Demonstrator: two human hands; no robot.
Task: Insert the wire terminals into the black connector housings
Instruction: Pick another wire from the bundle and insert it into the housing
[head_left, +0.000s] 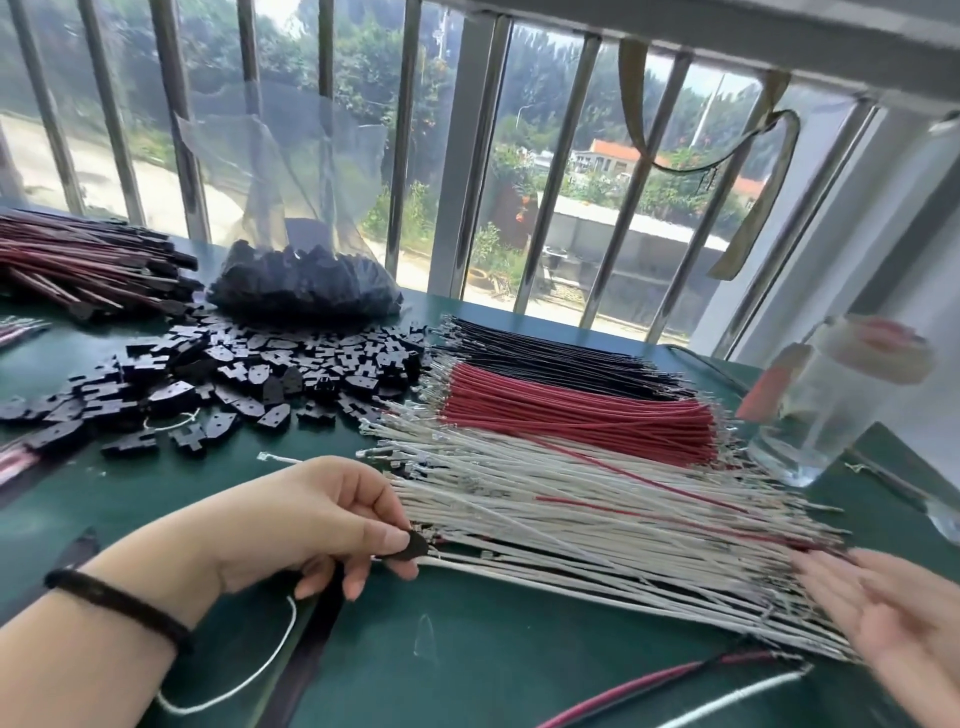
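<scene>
Pinching a small black connector housing (415, 545) between thumb and finger, the left hand (317, 525) is sitting on the green table (493, 665) right at the near ends of the white wires (597, 525). Its other fingers are curling under. A black band (119, 605) is going around that wrist.

The right hand (888, 618) is lying at the far ends of the white wires with its fingers straight and spread, touching them. It is blurry.

The white wires are lying in a big flat bunch. Red wires (576, 410) are lying just behind them, and black wires (550, 358) behind those. A few loose red wires are crossing over the white ones.

Many more black housings (218, 379) are lying in a heap on the table to the left. A clear bag (306, 286) full of them is standing behind the heap. Finished wire sets (88, 265) are piling up at the far left.

A clear glass (821, 410) is standing at the right. A window with metal bars (524, 171) is showing trees and roofs outside. No writing can be read anywhere.
</scene>
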